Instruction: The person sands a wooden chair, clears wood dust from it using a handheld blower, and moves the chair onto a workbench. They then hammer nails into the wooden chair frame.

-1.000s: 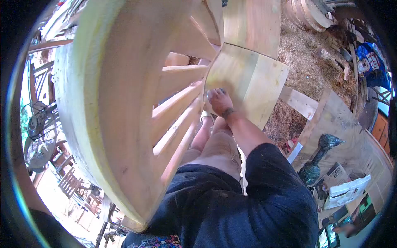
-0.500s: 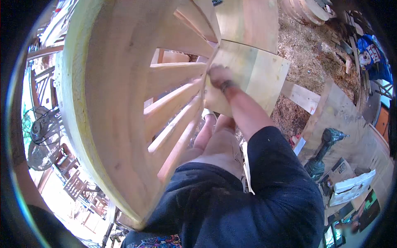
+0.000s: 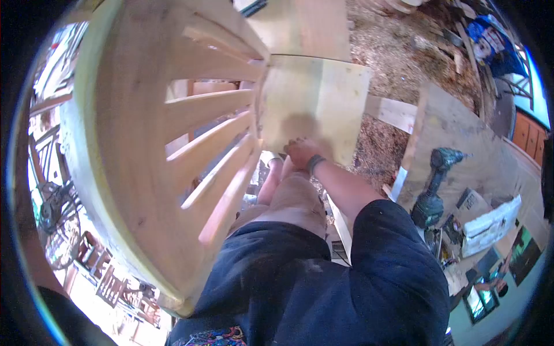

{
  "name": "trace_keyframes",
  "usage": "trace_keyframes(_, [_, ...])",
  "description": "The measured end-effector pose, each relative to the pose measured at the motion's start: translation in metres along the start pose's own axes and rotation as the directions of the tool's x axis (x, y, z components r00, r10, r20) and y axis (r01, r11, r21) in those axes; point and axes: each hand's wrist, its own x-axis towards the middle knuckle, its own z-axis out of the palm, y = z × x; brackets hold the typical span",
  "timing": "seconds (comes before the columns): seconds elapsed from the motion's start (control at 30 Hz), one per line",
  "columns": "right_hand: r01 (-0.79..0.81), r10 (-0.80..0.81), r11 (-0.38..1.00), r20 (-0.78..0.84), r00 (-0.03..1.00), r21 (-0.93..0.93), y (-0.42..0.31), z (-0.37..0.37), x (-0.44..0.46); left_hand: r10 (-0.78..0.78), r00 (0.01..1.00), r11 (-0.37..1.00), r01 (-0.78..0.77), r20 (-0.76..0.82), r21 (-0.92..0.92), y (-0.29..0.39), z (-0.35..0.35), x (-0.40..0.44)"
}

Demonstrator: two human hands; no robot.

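Note:
My right hand (image 3: 301,153) rests at the near edge of a pale wooden seat panel (image 3: 311,98), its fingers curled; anything under them is too small or hidden to make out. A dark band circles the wrist. To the left rises a large curved wooden back (image 3: 138,144) with several slats (image 3: 213,138) that meet the panel's left edge. My left hand is not seen; only a dark sleeve and part of the arm show at the far left edge.
A green and black cordless drill (image 3: 433,187) lies on a plywood board (image 3: 467,150) at the right. Wood shavings (image 3: 398,63) cover the ground behind. A blue bag (image 3: 496,46) is at the upper right. A fan (image 3: 57,225) and wooden chairs (image 3: 109,285) stand at the left.
My right hand has moved from the panel's left side back to its near edge. The view has shifted, so the panel, back and drill appear further left.

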Motion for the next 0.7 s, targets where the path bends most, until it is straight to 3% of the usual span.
trace_keyframes(0.17, [-0.158,0.189,0.947,-0.085,0.978,0.279,-0.003,0.031,-0.031,0.074,0.997,0.991,-0.072,-0.014,0.109,-0.027,0.010,0.018])
trace_keyframes(0.27, [-0.241,0.267,0.916,-0.039,0.963,0.322,0.000,0.033,-0.061,0.147,0.989,0.951,-0.148,0.026,0.271,-0.048,0.017,0.028])
trace_keyframes(0.33, [-0.261,0.349,0.852,-0.121,0.929,0.453,0.001,0.038,-0.086,0.206,0.978,0.922,-0.205,0.031,0.329,-0.052,0.023,0.032])
trace_keyframes(0.37, [-0.262,0.390,0.817,-0.159,0.907,0.514,0.002,0.041,-0.098,0.163,0.984,0.983,-0.157,-0.064,0.090,-0.051,0.027,0.024])
trace_keyframes(0.4, [-0.311,0.425,0.811,-0.134,0.895,0.495,0.005,0.042,-0.106,0.055,0.997,0.989,-0.062,-0.055,-0.137,-0.053,0.030,0.014])
trace_keyframes(0.5, [-0.384,0.500,0.778,-0.120,0.858,0.497,0.016,0.046,-0.124,0.192,0.970,0.981,-0.184,-0.151,0.065,-0.051,0.040,0.013])
trace_keyframes(0.57, [-0.330,0.514,0.751,-0.194,0.835,0.572,0.023,0.037,-0.135,0.071,0.997,0.970,-0.079,0.040,0.229,-0.105,0.063,0.007])
trace_keyframes(0.7, [-0.260,0.490,0.762,-0.265,0.830,0.593,0.013,-0.016,-0.167,-0.175,0.985,0.981,0.175,0.000,-0.086,-0.023,0.026,-0.001])
